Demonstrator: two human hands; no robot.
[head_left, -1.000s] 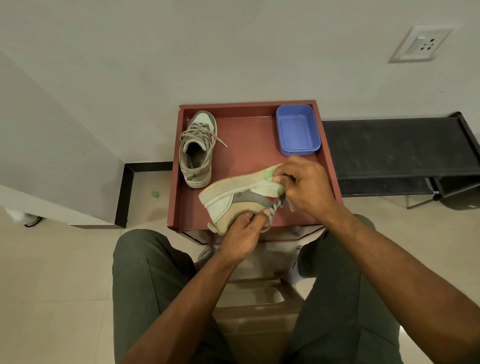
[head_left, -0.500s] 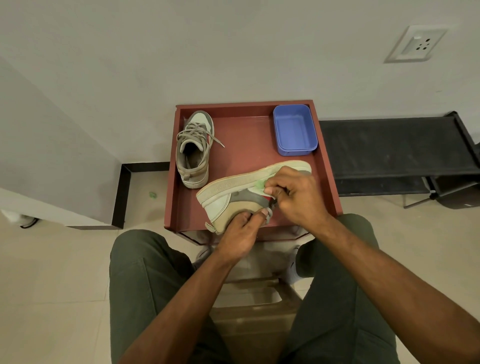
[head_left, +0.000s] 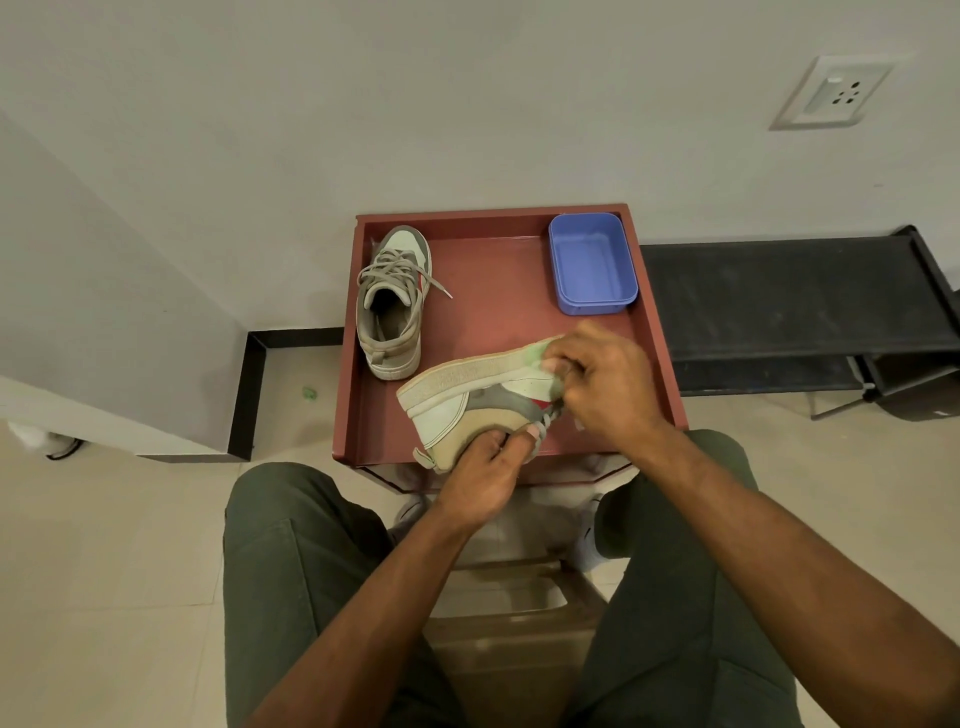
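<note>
Beige-and-grey sneaker (head_left: 457, 410) lies on its side at the counter's (head_left: 498, 312) near edge, heel lower left, toe upper right, sole facing the wall. Left grip (head_left: 480, 480) clasps its collar; right grip (head_left: 605, 384) pinches the lace (head_left: 548, 418). Second sneaker (head_left: 392, 306) and blue tub (head_left: 592, 262) sit behind, apart. Right grip has shifted toeward, hiding the toe.

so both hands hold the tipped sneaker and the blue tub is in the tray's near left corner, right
No: the head view shows the blue tub in the far right corner of the red tray. The left hand and right hand do hold the tipped sneaker.
</note>
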